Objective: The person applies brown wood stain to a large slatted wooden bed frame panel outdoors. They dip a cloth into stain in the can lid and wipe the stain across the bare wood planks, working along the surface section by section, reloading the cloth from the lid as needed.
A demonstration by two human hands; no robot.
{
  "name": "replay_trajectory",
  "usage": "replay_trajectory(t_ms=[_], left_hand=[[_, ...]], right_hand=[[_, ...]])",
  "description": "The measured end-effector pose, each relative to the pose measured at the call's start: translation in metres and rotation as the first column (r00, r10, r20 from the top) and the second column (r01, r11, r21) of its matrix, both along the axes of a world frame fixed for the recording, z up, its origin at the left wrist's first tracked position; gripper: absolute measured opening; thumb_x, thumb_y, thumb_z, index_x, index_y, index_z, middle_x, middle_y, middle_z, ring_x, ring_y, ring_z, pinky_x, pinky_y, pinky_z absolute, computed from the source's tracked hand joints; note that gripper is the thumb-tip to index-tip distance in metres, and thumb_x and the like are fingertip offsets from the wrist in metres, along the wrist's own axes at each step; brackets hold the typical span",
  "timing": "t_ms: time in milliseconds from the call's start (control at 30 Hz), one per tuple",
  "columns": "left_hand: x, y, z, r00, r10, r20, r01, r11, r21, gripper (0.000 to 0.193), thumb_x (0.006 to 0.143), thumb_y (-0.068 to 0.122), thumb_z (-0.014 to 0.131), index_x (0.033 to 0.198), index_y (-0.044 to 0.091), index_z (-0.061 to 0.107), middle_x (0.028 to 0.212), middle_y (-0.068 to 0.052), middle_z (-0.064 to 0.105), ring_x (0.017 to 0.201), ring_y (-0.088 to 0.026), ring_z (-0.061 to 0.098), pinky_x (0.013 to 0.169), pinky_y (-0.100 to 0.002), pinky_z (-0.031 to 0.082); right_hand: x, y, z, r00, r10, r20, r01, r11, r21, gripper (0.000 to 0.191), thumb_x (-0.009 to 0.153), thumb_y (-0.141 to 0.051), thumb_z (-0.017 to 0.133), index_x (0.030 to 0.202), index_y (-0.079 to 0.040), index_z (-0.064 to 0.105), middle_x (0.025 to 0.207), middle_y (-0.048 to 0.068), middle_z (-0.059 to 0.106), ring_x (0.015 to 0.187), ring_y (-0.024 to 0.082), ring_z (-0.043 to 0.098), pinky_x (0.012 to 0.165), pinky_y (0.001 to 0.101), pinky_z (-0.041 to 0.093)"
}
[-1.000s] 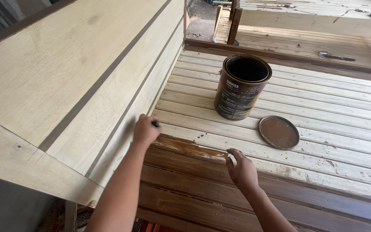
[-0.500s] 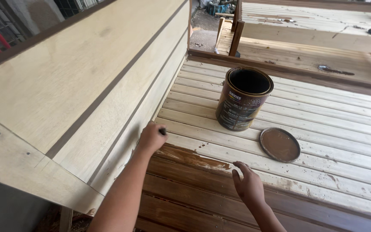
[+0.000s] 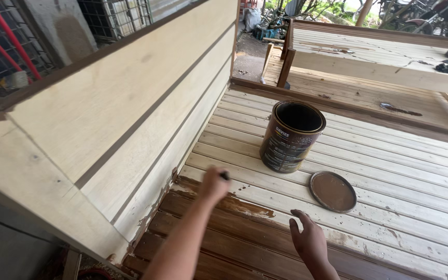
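The left hand [image 3: 212,184] was closed in a fist around a dark brush handle [image 3: 225,176], only the tip of which showed past the knuckles; the bristles were hidden behind the hand. It sat on the slatted wooden surface [image 3: 390,171] right where brown stain [image 3: 245,207] met bare pale wood, close to the upright plank backboard [image 3: 125,103]. The right hand [image 3: 309,241] hovered open just above the stained slats, fingers loosely spread and holding nothing. Beyond both hands stood an open dark paint can [image 3: 290,136] on the unstained slats, and its round lid [image 3: 332,191] lay flat just beside it, nearer the right hand.
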State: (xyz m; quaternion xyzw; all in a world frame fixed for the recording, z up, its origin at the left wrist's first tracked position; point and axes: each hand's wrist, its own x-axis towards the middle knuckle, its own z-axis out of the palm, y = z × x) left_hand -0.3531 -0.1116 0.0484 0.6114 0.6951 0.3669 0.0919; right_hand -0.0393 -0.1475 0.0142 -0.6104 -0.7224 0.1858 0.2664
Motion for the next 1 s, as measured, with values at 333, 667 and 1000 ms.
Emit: replay_trajectory(t_ms=[333, 667, 1000], left_hand=[[0.189, -0.018, -0.002, 0.95, -0.217, 0.226, 0.152, 0.949, 0.276, 0.016, 0.071, 0.011, 0.083, 0.083, 0.006, 0.074, 0.079, -0.021, 0.064, 0.072, -0.035, 0.065, 0.061, -0.045, 0.057], [0.019, -0.02, -0.016, 0.886, 0.204, 0.417, -0.192, 0.979, -0.071, 0.033, 0.082, 0.03, 0.085, 0.106, 0.011, 0.074, 0.088, -0.007, 0.075, 0.076, -0.018, 0.067, 0.068, -0.035, 0.055], [-0.073, -0.042, 0.023, 0.563, 0.244, 0.789, 0.02, 0.951, -0.308, 0.022, 0.093, 0.016, 0.078, 0.11, 0.002, 0.076, 0.086, -0.011, 0.079, 0.051, -0.022, 0.04, 0.043, -0.037, 0.029]], right_hand=[[0.037, 0.002, 0.006, 0.993, -0.117, 0.016, 0.116, 0.992, 0.041, 0.035, 0.093, -0.036, 0.063, 0.125, -0.022, 0.071, 0.101, 0.021, 0.077, 0.099, 0.042, 0.071, 0.089, 0.0501, 0.056], [0.076, 0.001, -0.002, 0.957, -0.274, 0.097, 0.282, 0.956, -0.08, 0.039, 0.094, -0.04, 0.063, 0.13, -0.026, 0.068, 0.104, 0.021, 0.076, 0.1, 0.041, 0.072, 0.089, 0.0497, 0.058], [0.055, -0.012, 0.009, 0.981, -0.155, -0.119, 0.157, 0.988, 0.009, 0.03, 0.091, -0.025, 0.064, 0.117, -0.012, 0.071, 0.121, 0.011, 0.073, 0.114, 0.034, 0.066, 0.098, 0.0424, 0.051]])
